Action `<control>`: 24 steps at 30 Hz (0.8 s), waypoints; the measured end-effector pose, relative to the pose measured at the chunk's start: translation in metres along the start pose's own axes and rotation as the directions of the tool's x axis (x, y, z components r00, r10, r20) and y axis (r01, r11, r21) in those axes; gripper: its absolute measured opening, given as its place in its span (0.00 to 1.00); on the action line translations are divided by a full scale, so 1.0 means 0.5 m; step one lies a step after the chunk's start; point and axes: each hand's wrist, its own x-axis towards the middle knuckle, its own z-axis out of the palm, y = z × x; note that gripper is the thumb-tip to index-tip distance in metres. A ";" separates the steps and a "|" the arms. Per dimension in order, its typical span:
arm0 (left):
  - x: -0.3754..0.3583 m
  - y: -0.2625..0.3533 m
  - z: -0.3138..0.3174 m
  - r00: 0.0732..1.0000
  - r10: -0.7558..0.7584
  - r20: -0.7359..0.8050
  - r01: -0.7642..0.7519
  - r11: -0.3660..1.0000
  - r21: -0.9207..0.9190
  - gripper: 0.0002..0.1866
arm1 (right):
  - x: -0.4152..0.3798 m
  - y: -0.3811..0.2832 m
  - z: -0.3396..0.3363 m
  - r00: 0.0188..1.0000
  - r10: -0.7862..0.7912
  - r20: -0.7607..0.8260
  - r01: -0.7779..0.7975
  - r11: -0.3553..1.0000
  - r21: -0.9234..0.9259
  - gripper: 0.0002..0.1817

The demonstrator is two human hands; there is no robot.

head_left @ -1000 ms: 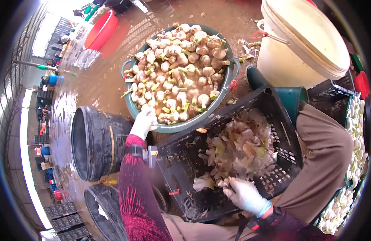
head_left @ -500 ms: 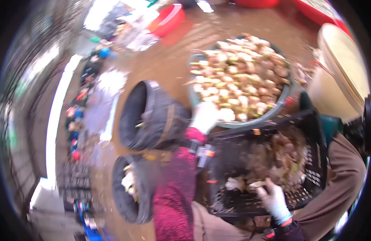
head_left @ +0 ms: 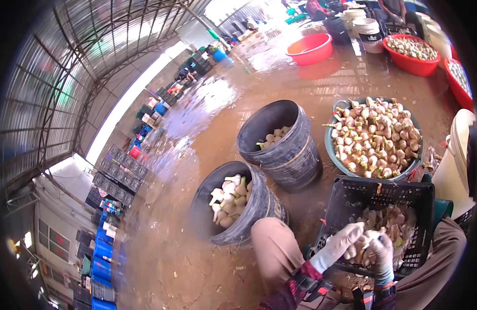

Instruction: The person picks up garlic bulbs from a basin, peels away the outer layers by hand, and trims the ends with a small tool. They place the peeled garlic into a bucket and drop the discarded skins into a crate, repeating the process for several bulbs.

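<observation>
Both hands wear whitish gloves and meet over a black crate (head_left: 427, 206) of papery peelings (head_left: 403, 219). My left hand (head_left: 342, 244) has its fingers closed at a pale garlic bulb (head_left: 371, 236). The fingers of my right hand (head_left: 382, 256) wrap the same bulb from the other side, covering part of it. Beyond the crate stands a round green tub (head_left: 329, 142) heaped with garlic bulbs (head_left: 375, 137). Two dark buckets are left of it: the nearer bucket (head_left: 272, 206) holds whiter bulbs (head_left: 231, 199), the farther bucket (head_left: 295, 150) a few bulbs.
A cream bucket (head_left: 452, 165) stands at the right. Farther back are an empty red basin (head_left: 309, 50), a red basin of garlic (head_left: 414, 67), a white bucket (head_left: 371, 44) and people seated at work. Stacked crates (head_left: 114, 181) line the left wall. The brown floor looks wet.
My left hand has left the green tub's rim and come back over the crate to my right hand. The view has turned left and up, showing more of the hall.
</observation>
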 end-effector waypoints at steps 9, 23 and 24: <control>0.126 -0.130 -0.064 0.968 -0.208 0.140 0.239 0.600 -0.763 0.10 | -0.033 -0.017 -0.127 0.864 -0.501 -0.058 0.225 0.486 -0.845 0.14; 0.376 -0.214 -0.101 0.727 -0.660 -0.190 0.533 0.368 0.762 0.16 | 0.013 0.026 -0.123 0.878 -0.372 -0.302 -0.104 0.466 -0.878 0.13; 0.408 -0.234 -0.093 0.630 -0.753 -0.191 0.317 0.025 0.948 0.15 | 0.013 0.040 -0.121 0.861 -0.451 -0.235 -0.009 0.448 -0.894 0.12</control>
